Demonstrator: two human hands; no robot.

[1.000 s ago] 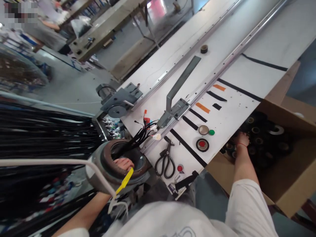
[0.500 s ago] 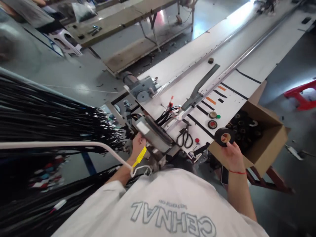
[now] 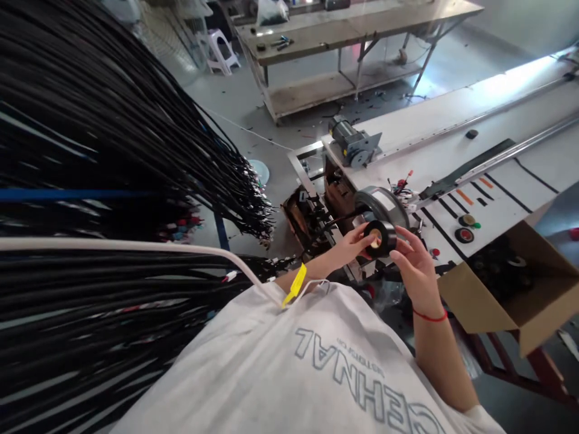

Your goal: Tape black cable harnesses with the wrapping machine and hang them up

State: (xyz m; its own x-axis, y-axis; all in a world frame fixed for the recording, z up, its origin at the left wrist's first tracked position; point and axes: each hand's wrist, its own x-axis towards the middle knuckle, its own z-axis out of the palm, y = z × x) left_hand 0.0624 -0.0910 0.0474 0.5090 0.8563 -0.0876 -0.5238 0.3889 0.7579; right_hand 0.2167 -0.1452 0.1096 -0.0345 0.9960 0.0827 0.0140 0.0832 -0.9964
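Note:
A roll of black tape (image 3: 388, 239) with a tan core is upright in front of my body. My left hand (image 3: 350, 248) is closed on its left side, the thumb at the core. At the roll's right edge is my right hand (image 3: 417, 269), its thumb and fingers apart. The fingertips are close to the rim; whether they touch it I cannot tell. Just behind the roll stands a round grey machine part (image 3: 384, 202) with a pale label, at the end of the long white workbench (image 3: 434, 147).
Bundles of black cables (image 3: 181, 138) hang at my left, beside a white bar (image 3: 136, 244). An open cardboard box (image 3: 538, 301) with tape rolls stands at the right. A motor (image 3: 350, 135) and smaller tape rolls (image 3: 464, 235) sit on the bench. Behind is another table (image 3: 362, 30).
My right hand has brought the tape roll left from beside the box. My left hand has left the machine part and taken hold of the roll. The view has turned left.

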